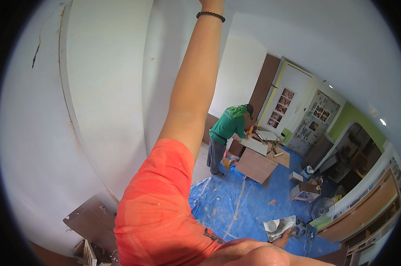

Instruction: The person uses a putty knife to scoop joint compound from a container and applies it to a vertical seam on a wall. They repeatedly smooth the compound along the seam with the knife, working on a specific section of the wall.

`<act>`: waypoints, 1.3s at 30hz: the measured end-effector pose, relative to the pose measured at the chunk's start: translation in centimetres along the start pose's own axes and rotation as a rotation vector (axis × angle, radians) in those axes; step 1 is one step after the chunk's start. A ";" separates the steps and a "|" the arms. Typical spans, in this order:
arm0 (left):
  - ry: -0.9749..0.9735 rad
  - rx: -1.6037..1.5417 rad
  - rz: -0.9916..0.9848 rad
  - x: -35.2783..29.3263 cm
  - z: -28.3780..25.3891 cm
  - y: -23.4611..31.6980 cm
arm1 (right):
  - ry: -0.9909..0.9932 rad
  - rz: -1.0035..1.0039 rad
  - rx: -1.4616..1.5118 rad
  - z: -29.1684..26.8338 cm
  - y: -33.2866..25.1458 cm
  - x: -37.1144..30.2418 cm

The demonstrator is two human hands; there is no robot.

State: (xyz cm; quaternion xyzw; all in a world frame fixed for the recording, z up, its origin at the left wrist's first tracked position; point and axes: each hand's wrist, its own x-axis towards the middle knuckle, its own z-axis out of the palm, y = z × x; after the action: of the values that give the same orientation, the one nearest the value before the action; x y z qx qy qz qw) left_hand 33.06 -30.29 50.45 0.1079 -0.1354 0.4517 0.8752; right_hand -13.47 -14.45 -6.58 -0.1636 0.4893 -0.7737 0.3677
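Note:
My left arm (189, 88), in a short orange sleeve, reaches straight up along the pale wall. A dark beaded bracelet (210, 17) circles its wrist. Beyond the bracelet the hand is cut off by the top edge, so its fingers and anything they touch are hidden. Low in the picture, my right hand (282, 240) shows in small part behind bare skin. Its fingers look curled, and what they hold, if anything, cannot be made out. Behind it, a sheet of printed paper (279, 228) lies on the blue floor covering (218, 204).
A person in green (229, 124) bends over a work table (256, 166) bearing boards and tools. A fan (323, 208) and a small cabinet (305, 190) stand at right, near a blue machine (300, 229). Brown panels (91, 221) lean at lower left.

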 end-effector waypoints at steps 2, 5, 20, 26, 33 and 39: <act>-0.003 0.001 -0.045 -0.4 0.2 0.3 | 0.003 -0.020 0.010 0.3 -0.4 -0.6; -0.033 -0.024 -0.097 -0.8 0.0 2.5 | 0.019 -0.001 0.004 -0.3 -0.4 -0.7; -1.011 -0.582 -0.554 -15.1 -25.5 19.2 | -0.304 0.302 0.302 -0.7 1.8 0.7; -1.882 -0.972 -0.667 -20.9 -46.8 21.1 | -0.436 0.741 0.439 4.4 4.8 -1.5; -2.224 -0.597 -0.614 -16.6 -52.9 19.1 | -0.631 0.965 0.479 7.1 7.3 -0.8; -1.888 0.498 -1.041 -11.3 -60.4 13.5 | -0.650 0.782 0.386 10.2 5.7 -0.8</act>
State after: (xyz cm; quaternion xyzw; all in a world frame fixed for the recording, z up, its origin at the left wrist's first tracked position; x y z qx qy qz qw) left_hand 24.17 -12.42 -9.21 0.6259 -0.5920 -0.2209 0.4572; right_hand -4.38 -21.80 -6.75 -0.1298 0.2239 -0.5645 0.7838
